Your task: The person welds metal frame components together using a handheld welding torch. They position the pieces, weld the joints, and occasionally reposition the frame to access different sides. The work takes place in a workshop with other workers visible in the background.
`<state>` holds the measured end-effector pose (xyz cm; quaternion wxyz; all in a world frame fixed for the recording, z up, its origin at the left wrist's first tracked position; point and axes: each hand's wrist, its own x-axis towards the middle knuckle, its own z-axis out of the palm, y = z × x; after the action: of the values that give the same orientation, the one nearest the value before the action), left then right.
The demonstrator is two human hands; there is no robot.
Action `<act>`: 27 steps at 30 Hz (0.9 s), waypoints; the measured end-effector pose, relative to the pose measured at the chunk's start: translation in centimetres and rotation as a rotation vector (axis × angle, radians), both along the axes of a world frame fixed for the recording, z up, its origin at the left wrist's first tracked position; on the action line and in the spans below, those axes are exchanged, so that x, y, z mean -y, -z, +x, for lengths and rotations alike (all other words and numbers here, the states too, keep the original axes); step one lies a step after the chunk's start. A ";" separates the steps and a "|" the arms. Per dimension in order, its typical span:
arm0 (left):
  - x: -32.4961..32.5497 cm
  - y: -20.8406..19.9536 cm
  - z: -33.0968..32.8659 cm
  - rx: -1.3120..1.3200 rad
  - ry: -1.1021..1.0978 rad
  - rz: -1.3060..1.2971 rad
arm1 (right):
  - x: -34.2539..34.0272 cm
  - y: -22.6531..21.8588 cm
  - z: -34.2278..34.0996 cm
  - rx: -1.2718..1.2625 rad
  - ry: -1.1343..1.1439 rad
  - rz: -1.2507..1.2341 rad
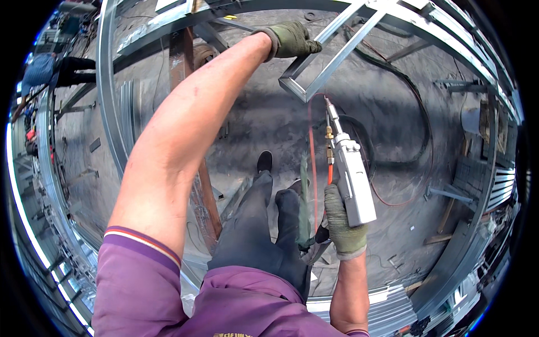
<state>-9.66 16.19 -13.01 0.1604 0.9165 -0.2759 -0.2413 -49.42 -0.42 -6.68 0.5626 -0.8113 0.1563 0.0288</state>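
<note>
My left hand [292,40], in a green knit glove, reaches up with its fingers closed on the near corner section of a metal tube frame [334,66]. The frame is made of square silvery tubes, and its mitred corner points toward me. My right hand [343,222], in a matching glove, is wrapped around the handle of a silver welding gun [355,180]. Its narrow nozzle points up, just short of the frame's corner and apart from it. Brass fittings and an orange hose [330,173] run along the gun's left side. My right fingers are partly hidden behind its body.
Long metal beams [112,101] stand at the left and across the top. A rusty brown post [182,73] rises left of my legs. Dark cables [415,90] and a thin red hose [312,151] lie on the grey floor. Another person [45,76] bends at the far left.
</note>
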 end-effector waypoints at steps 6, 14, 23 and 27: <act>0.5 0.4 0.5 0.009 -0.003 -0.086 | -1.7 -1.0 -0.3 -0.088 0.082 0.119; 1.2 1.1 0.3 -0.002 -0.032 -0.133 | -3.1 -1.4 0.7 -0.022 0.134 0.060; 1.2 1.4 -0.4 -0.088 -0.096 -0.200 | -2.5 -0.8 0.1 -0.061 0.013 -0.003; 1.0 1.5 -0.1 -0.063 -0.070 -0.203 | -2.4 -0.9 0.6 -0.030 -0.017 0.008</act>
<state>-9.80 15.19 -14.48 0.2694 0.8965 -0.2618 -0.2349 -48.84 1.95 -5.78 0.5630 -0.8100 0.1577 0.0460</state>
